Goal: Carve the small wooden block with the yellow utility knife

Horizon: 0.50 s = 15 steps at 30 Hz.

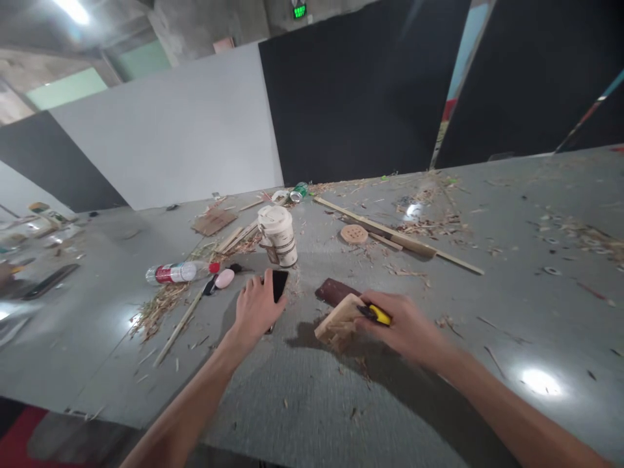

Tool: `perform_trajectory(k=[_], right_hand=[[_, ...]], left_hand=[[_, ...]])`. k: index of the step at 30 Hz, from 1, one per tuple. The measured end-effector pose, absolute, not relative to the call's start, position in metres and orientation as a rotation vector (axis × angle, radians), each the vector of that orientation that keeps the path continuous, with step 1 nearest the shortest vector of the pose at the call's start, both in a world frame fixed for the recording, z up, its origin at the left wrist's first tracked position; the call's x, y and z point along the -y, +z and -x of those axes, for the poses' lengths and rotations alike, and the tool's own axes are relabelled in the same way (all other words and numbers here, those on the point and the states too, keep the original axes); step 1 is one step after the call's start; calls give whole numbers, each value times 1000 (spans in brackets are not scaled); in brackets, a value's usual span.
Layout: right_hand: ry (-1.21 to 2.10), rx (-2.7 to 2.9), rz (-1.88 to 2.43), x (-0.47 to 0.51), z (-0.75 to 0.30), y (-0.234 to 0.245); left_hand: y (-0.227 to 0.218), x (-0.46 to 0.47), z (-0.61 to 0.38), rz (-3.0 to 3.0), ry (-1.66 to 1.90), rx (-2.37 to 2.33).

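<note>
The left hand point(256, 305) lies flat and spread on a black phone point(279, 284), fingers loose over its near end, not closed around it. The phone rests on the grey tabletop point(302, 396) just in front of a paper cup point(277, 235), which stands upright with a lid on.

The right hand point(407, 325) is closed around a yellow and black knife point(376, 314), and its fingertips touch a pale wood block point(338, 323). The block sits tilted on the tabletop, to the right of the cup and nearer the person. A dark brown slab point(335, 290) lies just behind the block, touching or almost touching it.

Left of the cup, a clear plastic bottle point(179, 272) with a red cap lies on its side, and a small pink object point(225, 278) sits between the bottle and the phone. Right of the cup and farther back lie a round wooden disc point(353, 233) with holes and long wood strips point(397, 238). Behind the cup, a green can point(298, 192) lies on its side. Wood shavings are scattered around all of it.
</note>
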State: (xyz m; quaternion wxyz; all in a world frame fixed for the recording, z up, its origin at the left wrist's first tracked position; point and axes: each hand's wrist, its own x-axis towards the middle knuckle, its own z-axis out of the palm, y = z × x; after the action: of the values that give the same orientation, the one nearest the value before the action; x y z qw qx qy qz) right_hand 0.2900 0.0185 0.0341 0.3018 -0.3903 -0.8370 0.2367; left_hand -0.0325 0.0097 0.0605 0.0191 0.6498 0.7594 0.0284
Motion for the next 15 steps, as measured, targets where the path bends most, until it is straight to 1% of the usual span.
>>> perform_trajectory(k=[7, 15], right_hand=[[586, 2205, 1052, -23, -294, 30], [680, 2176, 1149, -37, -298, 24]], left_hand=[[62, -15, 44, -1952, 152, -2326], [38, -30, 82, -1899, 267, -2193]])
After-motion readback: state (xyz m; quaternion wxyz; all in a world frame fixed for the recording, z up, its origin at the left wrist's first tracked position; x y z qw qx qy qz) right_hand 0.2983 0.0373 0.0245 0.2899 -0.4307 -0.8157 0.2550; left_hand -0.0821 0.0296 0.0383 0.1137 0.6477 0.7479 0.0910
